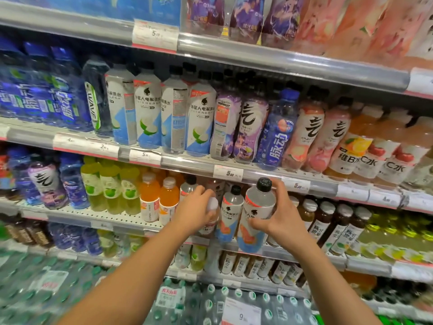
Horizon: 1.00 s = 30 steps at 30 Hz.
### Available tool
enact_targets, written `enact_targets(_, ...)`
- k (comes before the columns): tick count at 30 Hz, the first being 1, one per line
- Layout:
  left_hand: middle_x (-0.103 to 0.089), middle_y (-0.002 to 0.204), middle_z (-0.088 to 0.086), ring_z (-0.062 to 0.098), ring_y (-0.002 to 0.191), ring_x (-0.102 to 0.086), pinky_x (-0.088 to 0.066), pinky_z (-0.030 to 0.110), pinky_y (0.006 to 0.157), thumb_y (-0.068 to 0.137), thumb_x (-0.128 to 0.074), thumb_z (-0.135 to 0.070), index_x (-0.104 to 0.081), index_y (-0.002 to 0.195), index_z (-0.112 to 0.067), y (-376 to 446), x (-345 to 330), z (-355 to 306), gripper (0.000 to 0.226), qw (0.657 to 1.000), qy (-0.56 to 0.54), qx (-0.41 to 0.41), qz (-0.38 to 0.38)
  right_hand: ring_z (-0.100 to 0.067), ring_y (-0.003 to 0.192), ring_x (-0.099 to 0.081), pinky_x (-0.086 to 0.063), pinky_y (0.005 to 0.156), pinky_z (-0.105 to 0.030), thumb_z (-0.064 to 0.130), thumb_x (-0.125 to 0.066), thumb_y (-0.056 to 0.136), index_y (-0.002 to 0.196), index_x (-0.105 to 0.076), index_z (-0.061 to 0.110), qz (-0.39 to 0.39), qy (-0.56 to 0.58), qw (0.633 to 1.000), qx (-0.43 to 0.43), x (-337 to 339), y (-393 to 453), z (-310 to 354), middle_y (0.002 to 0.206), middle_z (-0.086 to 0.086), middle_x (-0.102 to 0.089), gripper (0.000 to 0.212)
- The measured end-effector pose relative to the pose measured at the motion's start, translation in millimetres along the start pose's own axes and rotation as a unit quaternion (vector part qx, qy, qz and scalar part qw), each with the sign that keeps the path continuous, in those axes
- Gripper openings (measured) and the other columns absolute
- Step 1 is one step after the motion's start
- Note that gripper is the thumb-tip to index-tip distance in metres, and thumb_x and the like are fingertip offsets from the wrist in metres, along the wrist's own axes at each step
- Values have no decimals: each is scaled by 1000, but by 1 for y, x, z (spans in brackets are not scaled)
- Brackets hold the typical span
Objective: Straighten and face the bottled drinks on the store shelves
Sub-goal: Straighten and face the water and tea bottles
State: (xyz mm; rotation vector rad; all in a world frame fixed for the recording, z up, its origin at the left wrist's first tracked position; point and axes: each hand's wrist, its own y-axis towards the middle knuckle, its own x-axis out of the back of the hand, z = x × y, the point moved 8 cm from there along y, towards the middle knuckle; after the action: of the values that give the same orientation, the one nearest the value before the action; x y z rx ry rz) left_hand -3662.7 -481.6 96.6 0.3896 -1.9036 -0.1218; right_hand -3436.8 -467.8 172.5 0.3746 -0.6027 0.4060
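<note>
Clearly midway: the right hand [284, 218] grips a black-capped bottle [256, 214], tilted off the shelf [98, 216]. The left hand [195, 213] curls round a white-capped bottle [212, 204]; the row above leans unfaced.

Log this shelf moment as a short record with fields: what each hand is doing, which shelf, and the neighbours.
left hand: grips white-capped bottle from above
right hand: holds black-capped bottle, tilted, pulled forward of its row
shelf: third shelf edge just above both hands
between hands: matching black-capped bottle standing upright
left neighbours: orange drinks
</note>
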Motion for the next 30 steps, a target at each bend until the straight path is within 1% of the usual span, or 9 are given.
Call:
enact_targets(2, -55, 125, -4, 21, 116, -52, -49, 37, 87, 89, -69, -34, -50, 127, -28, -14, -2, 2, 43, 1000, -12, -7, -7, -6, 59, -62, -49, 53, -24, 16, -88, 67, 134, -40, 38, 8, -16, 1000, -6, -8, 0, -3, 91, 7, -69, 85)
enact_targets(7, -69, 116, -1, 23, 105, -65, -54, 39, 84, 92, -68, -37, -50, 134, -26, -56, 4, 25, 47, 993, -90, 52, -49, 12, 90, -61, -45, 69, -9, 33, -95, 64, 121, -49, 38, 24, -46, 999, 11, -26, 2, -1, 104, 27, -64, 74)
enact_targets(9, -69, 115, -1, 21, 104, -64, -52, 37, 86, 93, -67, -39, -51, 136, -22, -75, 12, 32, 49, 988, -111, 77, -79, 9, 100, -60, -47, 80, -15, 43, -95, 63, 124, -49, 40, 37, -50, 998, 22, -38, 4, 0, 113, 26, -63, 77)
enact_targets(13, -62, 85, -8, 15, 78, -57, -41, 31, 68, 93, -67, -39, -55, 128, -24, -110, 35, 47, 40, 977, -121, 124, -124, -13, 118, -59, -50, 96, -35, 60, -88, 65, 133, -48, 32, 41, -74, 996, 39, -62, 11, -1, 125, 15, -61, 83)
enact_targets(16, -69, 90, -4, 15, 77, -59, -41, 29, 68, 91, -69, -41, -56, 128, -25, -130, 58, 58, 42, 973, -113, 145, -141, -20, 129, -55, -51, 103, -46, 83, -70, 65, 148, -38, 25, 51, -105, 992, 54, -83, 19, 5, 145, 3, -56, 106)
enact_targets(18, -72, 97, -3, 17, 84, -63, -43, 29, 70, 91, -69, -42, -56, 129, -26, -139, 74, 62, 44, 973, -105, 148, -144, -23, 123, -57, -52, 98, -47, 75, -72, 65, 145, -38, 25, 48, -111, 991, 60, -93, 25, 10, 140, 2, -58, 101)
enact_targets(22, -73, 99, -3, 20, 87, -65, -43, 31, 68, 89, -71, -44, -58, 125, -30, -155, 103, 69, 41, 971, -84, 150, -164, -20, 89, -64, -57, 75, -44, 41, -84, 67, 126, -41, 28, 31, -125, 990, 55, -105, 41, 14, 102, 3, -64, 74)
enact_targets(26, -73, 101, -3, 21, 89, -65, -40, 30, 69, 89, -72, -43, -60, 127, -25, -163, 119, 72, 43, 970, -69, 146, -184, -18, 101, -53, -46, 76, -32, 36, -88, 66, 129, -47, 20, 27, -146, 987, 67, -114, 56, 12, 115, 2, -50, 77)
enact_targets(30, -73, 101, -3, 21, 89, -65, -41, 31, 69, 88, -73, -44, -60, 125, -25, -167, 120, 78, 44, 969, -71, 148, -187, -20, 105, -53, -50, 80, -37, 41, -89, 67, 133, -44, 19, 28, -165, 983, 70, -121, 64, 12, 117, 1, -51, 82)
